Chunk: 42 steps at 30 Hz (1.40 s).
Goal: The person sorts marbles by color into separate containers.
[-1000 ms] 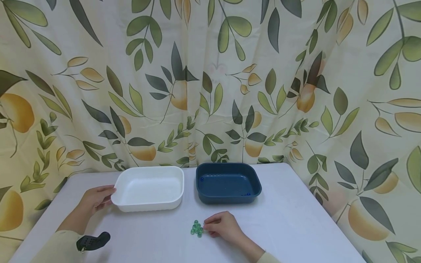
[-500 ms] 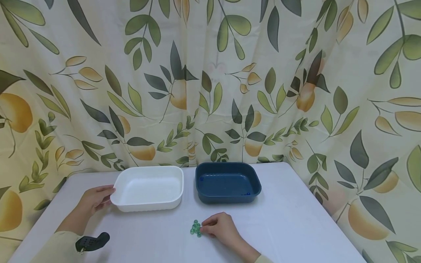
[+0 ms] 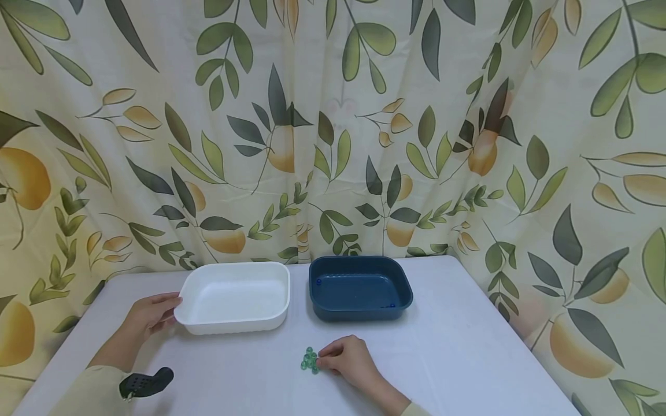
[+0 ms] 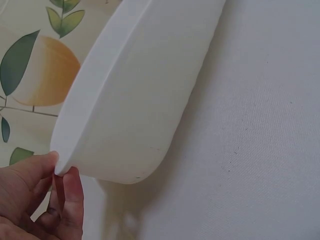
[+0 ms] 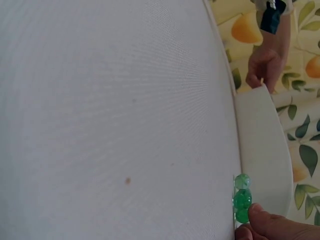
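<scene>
In the head view the left hand [image 3: 148,320] pinches the left rim of the white tray [image 3: 234,297]; the left wrist view shows thumb and fingers on either side of the rim [image 4: 75,145]. The right hand [image 3: 351,361] is at the right edge of a small cluster of green beads [image 3: 309,360] in front of the trays. Its thumb and fingers are bent toward the beads. In the right wrist view, the thumb [image 5: 272,223] touches or nearly touches the green beads [image 5: 242,199]; whether a bead is between the fingertips is hidden.
A dark blue tray [image 3: 360,289] with a few small blue beads [image 3: 392,305] inside stands right of the white tray, a narrow gap between them. Both stand on a white-covered table [image 3: 468,346], with a patterned curtain [image 3: 333,144] behind. A black strap [image 3: 147,382] is on the left sleeve.
The right hand has shifted slightly left, closer over the green beads, then stayed nearly still. The left hand keeps its hold on the white tray's rim.
</scene>
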Available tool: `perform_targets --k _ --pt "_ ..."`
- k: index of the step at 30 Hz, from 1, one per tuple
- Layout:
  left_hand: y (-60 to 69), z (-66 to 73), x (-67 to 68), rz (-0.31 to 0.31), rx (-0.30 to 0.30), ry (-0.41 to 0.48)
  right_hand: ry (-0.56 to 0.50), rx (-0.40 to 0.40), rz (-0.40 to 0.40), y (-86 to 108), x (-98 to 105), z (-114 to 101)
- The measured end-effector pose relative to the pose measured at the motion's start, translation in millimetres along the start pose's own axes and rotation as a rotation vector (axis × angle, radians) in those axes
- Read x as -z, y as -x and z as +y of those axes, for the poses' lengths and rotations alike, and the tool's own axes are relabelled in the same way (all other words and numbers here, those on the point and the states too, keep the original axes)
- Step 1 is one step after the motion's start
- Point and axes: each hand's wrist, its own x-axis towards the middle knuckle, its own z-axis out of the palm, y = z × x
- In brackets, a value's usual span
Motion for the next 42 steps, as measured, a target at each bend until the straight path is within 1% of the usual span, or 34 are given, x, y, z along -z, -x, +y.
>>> perform_targets --k 7,16,28,34,42 --pt "0.0 0.0 0.1 0.001 -0.006 0.000 0.004 -0.003 -0.008 -0.7 -0.3 0.4" --pt "2.1 0.0 -0.8 0.006 -0.014 0.003 0.033 0.009 -0.019 -0.4 -0.3 1.0" --pt "0.7 -1.5 -1.1 0.013 -0.015 -0.001 0.035 -0.001 -0.009 -0.3 -1.0 0.1" --pt "-0.1 -2.4 -0.4 0.012 -0.012 -0.007 0.016 -0.004 -0.003 -0.1 -0.7 0.2" --pt "0.0 -2.2 -0.6 0.012 -0.013 -0.013 -0.029 -0.017 -0.018 -0.6 4.0 0.5"
